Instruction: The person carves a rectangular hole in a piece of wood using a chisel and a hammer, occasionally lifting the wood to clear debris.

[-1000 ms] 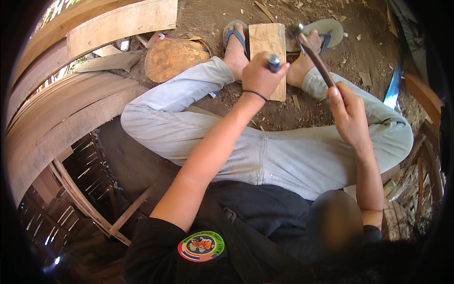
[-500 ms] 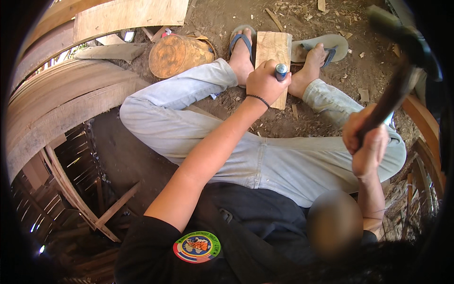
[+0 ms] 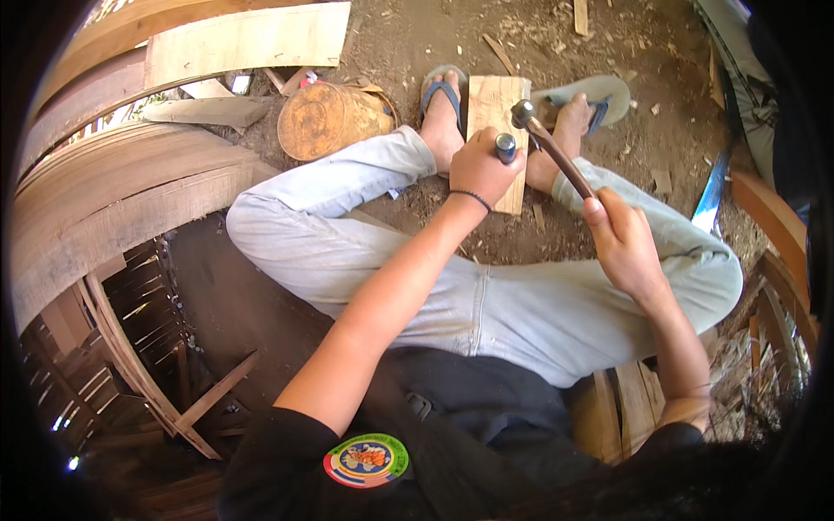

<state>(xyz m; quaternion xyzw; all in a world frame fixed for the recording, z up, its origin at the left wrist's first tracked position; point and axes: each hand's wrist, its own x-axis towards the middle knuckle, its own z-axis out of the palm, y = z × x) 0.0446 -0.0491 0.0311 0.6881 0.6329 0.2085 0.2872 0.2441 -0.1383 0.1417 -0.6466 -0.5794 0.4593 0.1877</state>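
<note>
Left hand [image 3: 483, 174] grips metal-capped tool [image 3: 506, 148] over wood block [image 3: 497, 106], lying between feet [image 3: 446, 130]; right hand [image 3: 627, 247], grip closed around hammer [image 3: 560, 158], head near cap. Probably best: tool steady, square hits.

Dirt flr [image 3: 400, 35], brn & uneven, littered w/ wood scraps [image 3: 499, 54]. Upper L: pale board [image 3: 248, 39] on edge, w/ bright daylight thru gaps behind. Below it, stacked wide planks [image 3: 130, 208] along L side; look bowed. Lower L: dark slatted wall [image 3: 135, 304]. Lets in thin light streaks, plus 1 v. bright spot [image 3: 73, 464] nr btm. Slanting wooden strut [image 3: 217, 395] close by. Far R: reddish-brn plank [image 3: 776, 230], w/ rough timber pcs [image 3: 773, 304] below. Daylit mid flr, dim corners.
</note>
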